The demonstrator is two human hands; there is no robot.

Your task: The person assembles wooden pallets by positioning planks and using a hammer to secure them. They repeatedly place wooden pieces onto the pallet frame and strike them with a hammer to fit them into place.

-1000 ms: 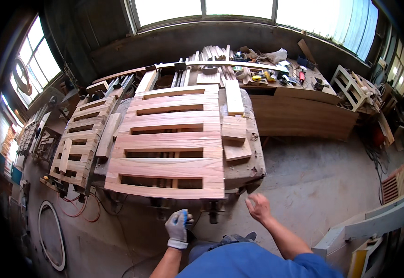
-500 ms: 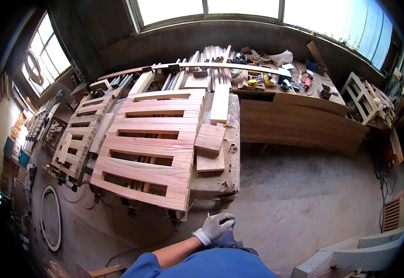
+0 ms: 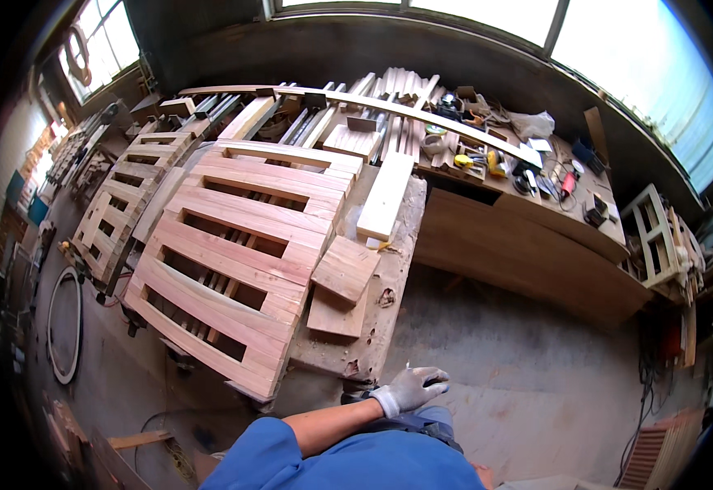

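My left hand (image 3: 415,389), in a pale glove with a white cuff, is held in front of my body, just off the near corner of the workbench (image 3: 321,353). Its fingers are curled, with a dark patch at their tips; what they hold, if anything, I cannot make out. A tiny white tip shows above its knuckles. My right hand is out of sight; only a bit of skin shows at the lower edge. Nearest on the bench lie two short wooden blocks (image 3: 346,268), partly stacked, beside a slatted wooden panel (image 3: 234,249). A pale board (image 3: 386,196) lies behind them.
A second slatted panel (image 3: 131,184) is at the left. Along the back, a long wooden strip (image 3: 405,109) crosses several timbers. Tools, including a red power tool (image 3: 568,184), clutter the far table (image 3: 593,214). A white hoop (image 3: 55,327) stands left; a wooden frame (image 3: 652,237) leans at right.
The view has turned and moved nearer the bench, so the panel sits lower and further left. My left hand has shifted right in the picture, its fingers still curled.
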